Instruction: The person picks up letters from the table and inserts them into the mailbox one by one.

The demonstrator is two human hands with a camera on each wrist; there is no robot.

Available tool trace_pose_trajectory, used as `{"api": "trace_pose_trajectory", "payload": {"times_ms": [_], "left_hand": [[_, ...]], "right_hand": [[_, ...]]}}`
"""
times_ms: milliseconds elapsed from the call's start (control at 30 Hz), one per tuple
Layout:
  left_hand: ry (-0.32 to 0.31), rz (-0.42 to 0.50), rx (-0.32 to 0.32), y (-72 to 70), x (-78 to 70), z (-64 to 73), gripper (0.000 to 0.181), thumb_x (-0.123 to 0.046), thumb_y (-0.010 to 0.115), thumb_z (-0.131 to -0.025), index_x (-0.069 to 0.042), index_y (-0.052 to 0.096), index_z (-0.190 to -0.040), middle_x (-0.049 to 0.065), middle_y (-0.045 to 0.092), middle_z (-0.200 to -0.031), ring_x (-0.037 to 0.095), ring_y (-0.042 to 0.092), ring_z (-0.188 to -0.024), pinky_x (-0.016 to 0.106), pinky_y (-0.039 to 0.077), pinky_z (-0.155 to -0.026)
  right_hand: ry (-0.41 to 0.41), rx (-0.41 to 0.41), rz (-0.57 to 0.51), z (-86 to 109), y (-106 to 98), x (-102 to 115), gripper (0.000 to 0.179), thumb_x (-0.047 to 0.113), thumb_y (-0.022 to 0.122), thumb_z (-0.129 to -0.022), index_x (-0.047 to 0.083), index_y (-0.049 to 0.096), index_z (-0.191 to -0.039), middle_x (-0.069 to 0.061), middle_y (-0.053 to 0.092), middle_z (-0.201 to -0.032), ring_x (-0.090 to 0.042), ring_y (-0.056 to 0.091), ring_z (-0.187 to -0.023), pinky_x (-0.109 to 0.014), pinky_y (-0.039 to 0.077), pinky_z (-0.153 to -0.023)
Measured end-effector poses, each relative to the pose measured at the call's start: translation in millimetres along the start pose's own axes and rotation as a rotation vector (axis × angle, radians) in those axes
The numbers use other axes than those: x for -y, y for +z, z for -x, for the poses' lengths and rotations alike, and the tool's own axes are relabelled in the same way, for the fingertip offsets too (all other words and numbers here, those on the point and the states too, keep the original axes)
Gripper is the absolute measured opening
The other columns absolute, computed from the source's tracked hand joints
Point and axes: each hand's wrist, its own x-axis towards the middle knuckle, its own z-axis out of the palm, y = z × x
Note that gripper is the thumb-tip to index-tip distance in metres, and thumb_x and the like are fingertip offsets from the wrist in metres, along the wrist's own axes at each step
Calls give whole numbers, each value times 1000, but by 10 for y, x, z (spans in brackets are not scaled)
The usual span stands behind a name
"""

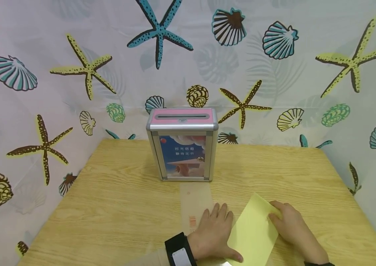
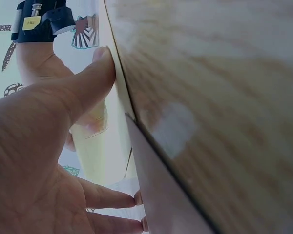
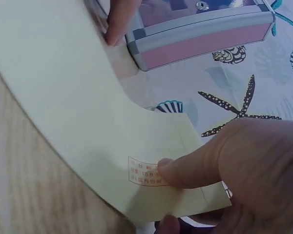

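A yellow envelope (image 1: 253,231) slants over the front right of the table. My right hand (image 1: 289,223) pinches its upper right end, and the right wrist view shows the thumb beside a red printed box (image 3: 145,171) on the bent paper. My left hand (image 1: 212,234) lies with fingers spread over a paler envelope (image 1: 196,201), which is flat on the table and has red print. The left thumb (image 1: 234,255) rests at the yellow envelope's lower left edge. Part of the pale envelope is hidden under the left hand.
Behind the pale envelope stands a letter box (image 1: 183,146) with a silver frame, a pink top and a slot (image 1: 182,116) in that top. The wooden table (image 1: 118,192) meets a cloth backdrop (image 1: 181,81) printed with starfish and shells.
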Motion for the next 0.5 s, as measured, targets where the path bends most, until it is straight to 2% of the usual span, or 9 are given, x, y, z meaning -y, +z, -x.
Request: {"api": "trace_pose_trajectory", "payload": {"times_ms": [100,167,267,333,367,433,500], "left_hand": [[5,11,-1,12,8,-6,121,-94,51,-61,-8,41,-145,18,35,-152,38,35,-136,56,43,-98],[11,13,4,9,21,-6,120,-93,52,-61,-9,41,-145,17,35,-152,38,35,-136,55,43,-99],[17,34,17,-19,46,-2,118,-91,58,-60,-10,42,-144,17,36,-152,37,36,-136,54,43,-99],[22,58,19,-46,62,2,114,-88,61,-60,-10,44,-142,17,38,-151,36,37,-135,53,45,-98],[26,71,14,-59,71,3,113,-87,63,-61,-10,45,-141,16,40,-150,36,37,-135,52,45,-97],[36,102,-4,-81,89,5,109,-83,65,-62,-10,46,-140,13,44,-147,36,39,-134,51,46,-96],[56,135,-32,-90,110,4,103,-79,67,-65,-11,45,-139,7,50,-141,31,44,-130,47,47,-95]], "right_hand": [[3,-15,-35,12,-46,49,37,7,62,-93,-10,54,-124,-30,63,-110,-19,63,-72,-43,58,-69],[9,-41,-57,13,-72,75,35,10,64,-93,-8,56,-122,-29,64,-113,-17,62,-66,-41,58,-67],[31,-105,-79,3,-104,112,37,19,68,-91,-5,59,-119,-28,63,-115,-13,52,-56,-31,54,-55],[54,-145,-100,-3,-126,136,41,26,70,-91,-3,59,-118,-22,64,-100,-12,44,-53,-26,44,-44],[56,-170,-108,-4,-138,148,43,29,71,-90,-3,59,-118,-20,62,-92,-11,42,-53,-24,41,-44],[65,-217,-125,-3,-163,171,46,33,71,-90,-2,60,-117,-9,53,-76,-10,37,-52,-23,37,-43],[76,-258,-148,2,-196,194,47,34,72,-89,-1,60,-118,-3,40,-68,-9,34,-52,-23,35,-44]]}}
